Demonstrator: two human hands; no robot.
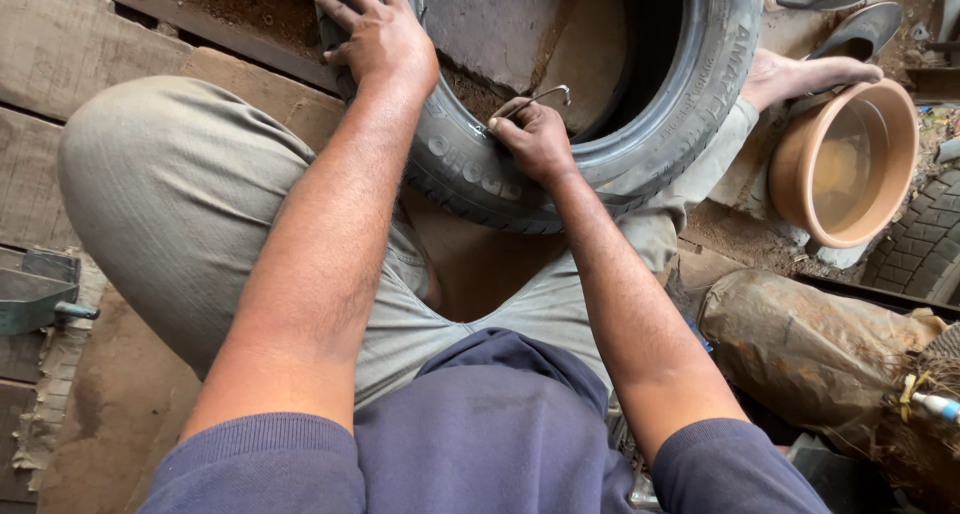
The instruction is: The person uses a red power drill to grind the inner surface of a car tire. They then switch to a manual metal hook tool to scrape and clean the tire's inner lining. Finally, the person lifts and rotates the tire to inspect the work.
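Note:
A black car tyre [690, 94] lies across my lap and knees, its sidewall facing me. My left hand [375, 29] presses flat on the tyre's left side with fingers spread over the tread edge. My right hand [535, 134] is closed around a thin bent metal tool [545, 96], whose hooked end pokes over the tyre's inner rim. My grey trousers [180, 204] and blue sweater [480, 434] fill the lower part of the view. My bare foot [800, 74] sticks out past the tyre at the right.
A brown clay bowl [800, 164] holding murky water stands at the right. Beside it are another tyre's tread [925, 244], a dirty sack [810, 344] and sandals [850, 34]. Wooden planks [50, 64] lie at the left, with a grey metal object [35, 289].

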